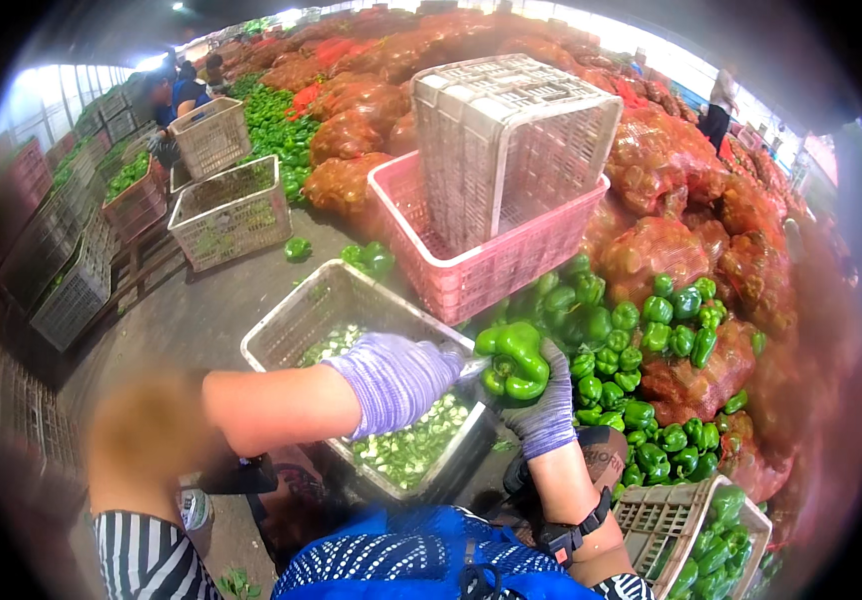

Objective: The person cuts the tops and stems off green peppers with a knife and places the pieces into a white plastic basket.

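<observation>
In my left hand [404, 382], in a purple-and-white knit glove, is a small knife [474, 367], its handle hidden by my fingers. The blade points right and meets the edge of a green bell pepper [513, 358], or nearly so. My right hand [543, 412], gloved alike, cups that pepper from below and from the right, and its stem end is turned towards me. Beneath my hands stands a plastic crate [341, 271] holding many pale and green pepper trimmings [416, 442].
A light crate [513, 97] rests tipped inside a pink crate [476, 277] ahead. Loose peppers [626, 375] and filled red mesh bags [656, 251] pile up at right. A crate of peppers [716, 547] is at lower right. Other crates [232, 217] and a person [183, 94] are at upper left.
</observation>
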`<state>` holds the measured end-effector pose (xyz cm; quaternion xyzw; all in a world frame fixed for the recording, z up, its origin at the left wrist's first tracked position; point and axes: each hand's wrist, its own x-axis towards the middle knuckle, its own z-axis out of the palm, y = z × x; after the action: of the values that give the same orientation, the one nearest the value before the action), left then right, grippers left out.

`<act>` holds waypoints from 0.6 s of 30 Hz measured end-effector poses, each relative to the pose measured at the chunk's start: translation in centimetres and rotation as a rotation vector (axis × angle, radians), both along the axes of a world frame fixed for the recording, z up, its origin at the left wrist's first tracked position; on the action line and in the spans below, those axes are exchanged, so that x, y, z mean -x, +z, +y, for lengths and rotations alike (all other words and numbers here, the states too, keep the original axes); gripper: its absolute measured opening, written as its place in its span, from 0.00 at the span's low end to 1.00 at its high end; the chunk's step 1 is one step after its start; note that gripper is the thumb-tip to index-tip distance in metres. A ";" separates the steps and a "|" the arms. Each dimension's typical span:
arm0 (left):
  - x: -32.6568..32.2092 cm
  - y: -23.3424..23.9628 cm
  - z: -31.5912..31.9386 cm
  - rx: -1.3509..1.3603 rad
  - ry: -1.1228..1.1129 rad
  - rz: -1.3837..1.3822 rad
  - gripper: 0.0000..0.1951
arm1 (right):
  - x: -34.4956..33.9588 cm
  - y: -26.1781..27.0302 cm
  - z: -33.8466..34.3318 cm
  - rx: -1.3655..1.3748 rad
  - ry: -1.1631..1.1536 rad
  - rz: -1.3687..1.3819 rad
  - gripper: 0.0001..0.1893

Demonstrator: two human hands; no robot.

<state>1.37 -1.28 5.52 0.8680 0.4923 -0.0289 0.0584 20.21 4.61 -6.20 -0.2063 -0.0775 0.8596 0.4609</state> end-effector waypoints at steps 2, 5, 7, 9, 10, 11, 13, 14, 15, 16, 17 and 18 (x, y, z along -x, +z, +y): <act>0.1 -0.1 0.2 -0.029 -0.035 0.105 0.08 | 0.5 -0.9 0.2 -0.052 0.068 -0.009 0.27; -0.7 -1.5 2.1 0.063 -0.085 0.058 0.09 | -0.9 -2.6 1.1 -0.007 0.037 -0.035 0.27; -1.1 -1.7 2.2 0.277 0.043 -0.003 0.10 | -0.3 -2.6 1.1 0.031 0.033 -0.017 0.27; -1.2 -2.8 2.5 0.336 0.077 -0.057 0.11 | 0.0 -3.1 1.7 0.042 0.037 -0.017 0.26; -1.4 -3.1 2.5 0.371 0.117 -0.038 0.12 | 0.1 -2.6 1.4 0.089 0.041 -0.016 0.24; -1.6 -3.3 2.6 0.405 0.138 -0.035 0.13 | 0.1 -3.0 1.7 0.081 0.045 -0.029 0.24; -2.3 -3.3 3.1 0.467 0.159 -0.037 0.15 | -0.3 -3.5 2.3 0.060 0.032 -0.066 0.23; -2.7 -3.7 3.3 0.485 0.180 -0.106 0.15 | -0.6 -3.6 2.2 0.092 0.021 -0.041 0.23; -2.9 -3.8 3.1 0.496 0.218 -0.175 0.15 | -0.3 -3.3 2.3 0.117 -0.025 -0.033 0.23; -3.2 -4.2 2.8 0.505 0.256 -0.243 0.16 | 0.1 -3.1 2.3 0.142 -0.071 -0.024 0.23; -3.4 -4.6 2.3 0.514 0.295 -0.311 0.16 | 0.4 -2.9 2.3 0.168 -0.116 -0.015 0.23; -3.2 -6.6 2.2 0.500 0.305 -0.349 0.17 | 0.5 -2.5 2.3 0.160 -0.139 -0.001 0.21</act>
<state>4.61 0.97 -1.07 0.7351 0.5766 0.0092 0.3564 19.68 6.86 -8.68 -0.2476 0.0057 0.8290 0.5014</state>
